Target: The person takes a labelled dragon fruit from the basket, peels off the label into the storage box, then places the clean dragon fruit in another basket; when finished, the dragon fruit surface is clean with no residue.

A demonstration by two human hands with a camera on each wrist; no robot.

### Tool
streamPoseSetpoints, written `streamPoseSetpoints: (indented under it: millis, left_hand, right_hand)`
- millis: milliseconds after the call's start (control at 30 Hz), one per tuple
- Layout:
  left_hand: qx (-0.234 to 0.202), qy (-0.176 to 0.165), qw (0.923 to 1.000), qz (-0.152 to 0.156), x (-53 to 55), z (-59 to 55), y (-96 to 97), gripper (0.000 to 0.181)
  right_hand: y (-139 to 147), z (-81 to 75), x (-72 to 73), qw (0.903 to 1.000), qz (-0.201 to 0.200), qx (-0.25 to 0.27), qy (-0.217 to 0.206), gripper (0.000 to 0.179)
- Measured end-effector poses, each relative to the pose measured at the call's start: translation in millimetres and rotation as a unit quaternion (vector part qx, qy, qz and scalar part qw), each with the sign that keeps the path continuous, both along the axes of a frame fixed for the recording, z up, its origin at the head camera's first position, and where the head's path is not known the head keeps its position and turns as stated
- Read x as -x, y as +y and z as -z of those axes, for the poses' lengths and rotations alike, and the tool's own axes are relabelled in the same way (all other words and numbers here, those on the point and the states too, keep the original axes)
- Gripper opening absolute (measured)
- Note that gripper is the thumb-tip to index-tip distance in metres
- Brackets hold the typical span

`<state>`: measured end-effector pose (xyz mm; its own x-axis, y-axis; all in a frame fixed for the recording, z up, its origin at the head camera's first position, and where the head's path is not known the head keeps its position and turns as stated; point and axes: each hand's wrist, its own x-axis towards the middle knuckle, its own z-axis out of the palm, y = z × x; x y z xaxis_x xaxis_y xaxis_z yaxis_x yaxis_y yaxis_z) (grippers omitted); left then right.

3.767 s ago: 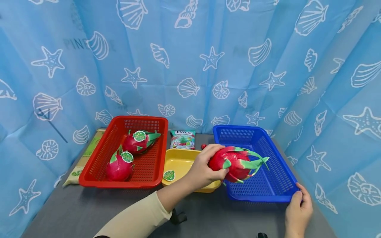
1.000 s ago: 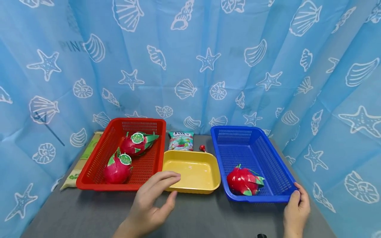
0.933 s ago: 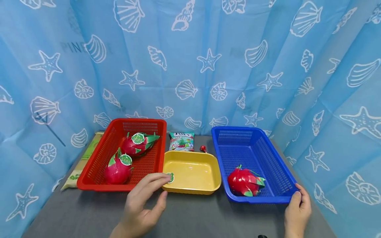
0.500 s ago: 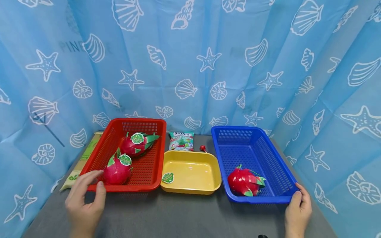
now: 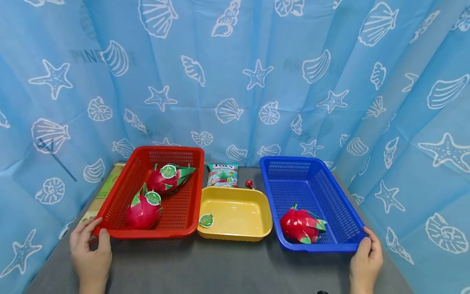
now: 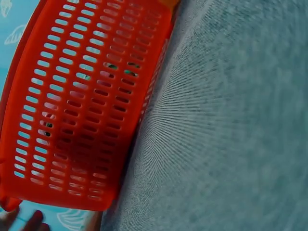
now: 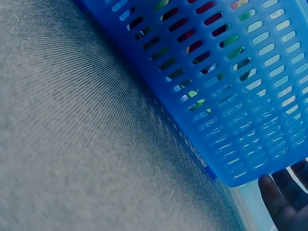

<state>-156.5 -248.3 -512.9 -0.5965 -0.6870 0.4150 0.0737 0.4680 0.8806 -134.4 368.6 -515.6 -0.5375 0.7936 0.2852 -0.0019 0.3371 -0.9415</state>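
Observation:
My left hand [image 5: 91, 255] holds the near left corner of the red basket [image 5: 154, 234], fingers at the side of the rim and thumb at the front. Two dragon fruits, one at the front [image 5: 141, 214] and one behind it [image 5: 163, 181], lie in it, each with a green sticker. On the right, my right hand [image 5: 366, 261] grips the near right corner of the blue basket [image 5: 339, 247]. A single dragon fruit [image 5: 301, 224] lies in its near left part. Both wrist views show slotted basket walls, with fingertips [image 6: 33, 222] and a thumb [image 7: 270, 192] near the corners.
Between the baskets stands a yellow tray [image 5: 238, 236] with a round green sticker [image 5: 206, 221] at its left. Behind it are a Fox's candy bag [image 5: 222, 175] and a small red item [image 5: 249, 184]. A green packet [image 5: 110, 179] lies left of the red basket; a blue curtain [image 5: 235, 81] hangs behind.
The dragon fruit earlier in my left hand now lies in the blue basket. My left hand has moved left to the red basket's corner. My right hand has stayed at the blue basket.

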Motion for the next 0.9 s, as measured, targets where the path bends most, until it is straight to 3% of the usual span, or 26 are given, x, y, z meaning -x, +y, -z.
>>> streamPoseSetpoints:
  millis: [233,333,433,533,667,900]
  left_hand:
    - [0.003,0.023,0.9997,-0.004,5.2,12.8,-1.3,0.032]
    - [0.006,0.029,0.9995,-0.01,5.2,15.4,-1.0,0.032]
    - [0.011,0.029,0.9994,-0.012,5.3,17.4,0.0,0.032]
    - [0.016,0.022,0.9996,-0.012,4.6,18.7,0.5,0.032]
    - [0.014,0.019,0.9996,-0.015,3.4,18.2,-0.1,0.032]
    - [-0.002,0.026,0.9996,-0.01,4.9,16.4,2.0,0.034]
  right_hand:
    - [-2,-3.8,3.8,0.9998,0.01,-0.002,-0.02,0.043]
    - [-6,-9.2,1.8,0.9955,0.066,-0.038,-0.055,0.042]
    - [-12,-23.0,-3.0,0.9852,0.127,-0.056,-0.1,0.043]
    - [-22,-42.1,-8.5,0.9784,0.151,-0.066,-0.124,0.043]
    - [-40,-67.7,-10.8,0.9815,0.126,-0.102,-0.102,0.042]
    - [-84,-107.7,0.0,0.99,0.013,-0.138,-0.027,0.035]
